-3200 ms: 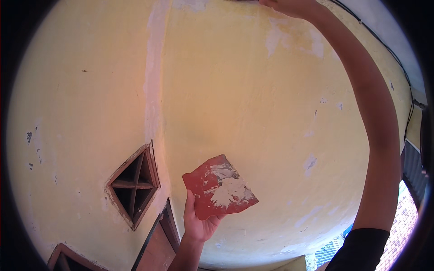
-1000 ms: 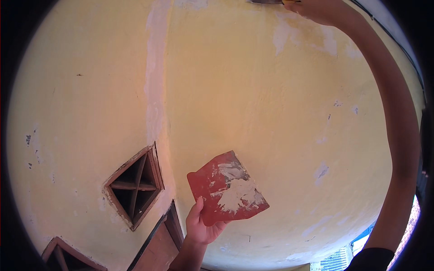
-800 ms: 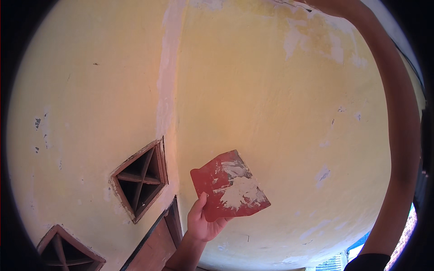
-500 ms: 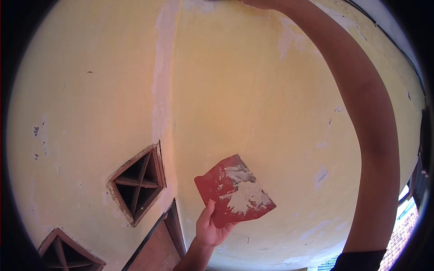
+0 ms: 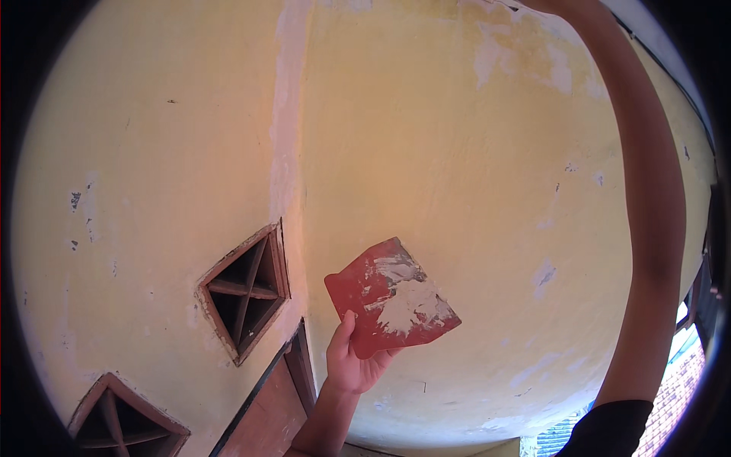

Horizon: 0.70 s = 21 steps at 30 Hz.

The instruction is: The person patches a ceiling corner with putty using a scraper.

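My left hand [image 5: 356, 367] grips a flat red putty board [image 5: 362, 293] by its lower edge, thumb on the near face. Pale wet putty [image 5: 415, 307] is smeared over the right half of the board, with greyish residue along its upper right edge. The board is tilted in front of the yellow wall [image 5: 365, 167]. My right arm stretches up the right side, and my right hand [image 5: 550, 6] is at the top edge by the upper wall. Its fingers are mostly cut off by the picture edge, so what they hold cannot be made out.
Two diamond-shaped wooden vents [image 5: 245, 292] pierce the left wall above a brown door [image 5: 266, 415]. A pale filled strip [image 5: 285, 114] runs down the wall corner. Whitish patches [image 5: 495, 57] mark the upper right wall. A dark cable [image 5: 670, 76] follows the upper right edge.
My right hand and arm have moved right along the top of the wall, uncovering whitish patches. The view has shifted a little. My left hand still holds the putty board.
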{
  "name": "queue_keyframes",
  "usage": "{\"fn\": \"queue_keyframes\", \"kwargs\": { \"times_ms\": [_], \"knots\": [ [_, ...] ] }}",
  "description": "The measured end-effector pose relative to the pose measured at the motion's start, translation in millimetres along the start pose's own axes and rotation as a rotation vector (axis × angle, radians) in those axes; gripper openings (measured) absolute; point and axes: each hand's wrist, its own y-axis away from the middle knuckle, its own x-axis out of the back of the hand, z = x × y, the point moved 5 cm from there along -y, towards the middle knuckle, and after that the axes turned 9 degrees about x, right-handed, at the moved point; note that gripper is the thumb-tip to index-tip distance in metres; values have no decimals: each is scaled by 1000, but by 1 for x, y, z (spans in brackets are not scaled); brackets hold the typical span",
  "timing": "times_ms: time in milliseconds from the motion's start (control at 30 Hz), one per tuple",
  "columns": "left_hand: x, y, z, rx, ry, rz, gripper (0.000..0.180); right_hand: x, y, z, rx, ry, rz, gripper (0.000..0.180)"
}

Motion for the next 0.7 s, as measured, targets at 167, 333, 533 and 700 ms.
{"fn": "queue_keyframes", "kwargs": {
  "times_ms": [167,333,533,700],
  "knots": [
    [-15,31,15,26,16,-8,57,-11,-46,-34,189,54,199,34],
    [5,73,52,-12,44,29,58,-35,-56,-109,21,-8,9,33],
    [41,82,75,45,35,37,58,2,13,-132,-34,68,9,30],
    [45,80,69,72,18,55,58,-5,-15,-134,-69,189,-5,30]
  ]
}}
